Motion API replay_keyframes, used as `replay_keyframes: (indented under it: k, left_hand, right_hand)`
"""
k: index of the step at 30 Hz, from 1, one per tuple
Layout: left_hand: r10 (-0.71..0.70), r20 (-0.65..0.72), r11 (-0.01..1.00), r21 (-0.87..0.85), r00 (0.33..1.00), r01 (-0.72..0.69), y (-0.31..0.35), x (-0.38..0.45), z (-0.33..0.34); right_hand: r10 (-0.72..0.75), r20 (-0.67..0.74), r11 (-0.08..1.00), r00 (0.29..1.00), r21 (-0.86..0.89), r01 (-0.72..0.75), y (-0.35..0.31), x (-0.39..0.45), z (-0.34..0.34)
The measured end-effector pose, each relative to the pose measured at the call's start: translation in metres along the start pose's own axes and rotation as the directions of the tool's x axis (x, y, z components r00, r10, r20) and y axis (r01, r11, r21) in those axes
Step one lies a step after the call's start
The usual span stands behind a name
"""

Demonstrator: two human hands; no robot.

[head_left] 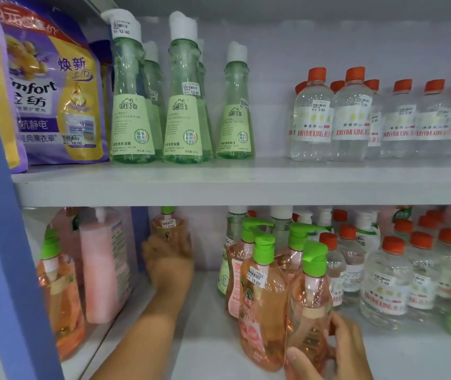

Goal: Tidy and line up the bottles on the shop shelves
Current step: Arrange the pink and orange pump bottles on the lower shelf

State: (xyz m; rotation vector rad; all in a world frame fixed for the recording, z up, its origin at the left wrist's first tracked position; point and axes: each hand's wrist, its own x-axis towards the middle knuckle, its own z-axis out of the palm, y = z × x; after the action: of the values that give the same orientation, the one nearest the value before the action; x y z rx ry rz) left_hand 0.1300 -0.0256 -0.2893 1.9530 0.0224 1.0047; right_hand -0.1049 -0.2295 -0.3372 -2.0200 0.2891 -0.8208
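I face a grey shop shelf unit [218,187] with two levels. On the upper shelf stand purple softener bags [54,91] at the left, tall green bottles [183,105] in the middle and clear bottles with orange caps [356,116] at the right, mostly in rows. The lower shelf [207,325] is where I work; it holds more orange-capped clear bottles [388,281] at the right and a tight cluster of peach pump bottles [262,292] in the middle, their green pump heads crowded together. A pink bottle [103,264] stands at the far left beyond a blue divider [5,242]. My left hand [169,259] reaches deep to the back and wraps its fingers around one peach pump bottle [168,223], which stands alone near the rear wall. My right hand [339,349] clasps the front peach bottle [310,311] of the cluster low on its body, thumb in front, fingers behind. The risk I judge greatest is at the cluster: the front bottle touches its neighbours, so shifting it could tip them like skittles into the clear bottles just beside. With both arms busy I could not catch a fall. My left forearm could also brush the pink bottle on its way out, and the smooth plastic may slip in a low grasp.
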Motion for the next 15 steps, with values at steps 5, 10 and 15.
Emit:
replay_keyframes:
  k: [5, 10, 15]
  left_hand:
    - [0.065, 0.592, 0.822, -0.488, 0.804, 0.293, 0.051, -0.067, -0.024]
    - [0.022, 0.707, 0.823, -0.415, 0.707, 0.389, 0.053, -0.075, -0.027]
    - [-0.025, 0.559, 0.871, -0.395, 0.829, 0.293, 0.018, -0.067, -0.058]
  right_hand:
    - [-0.036, 0.044, 0.998, 0.998, 0.057, 0.034, -0.001, -0.004, -0.004]
    - [-0.016, 0.030, 1.000, 0.999, 0.021, 0.016, 0.007, 0.000, -0.001]
    - [0.000, 0.174, 0.995, 0.985, 0.094, -0.017, -0.004, 0.008, 0.007]
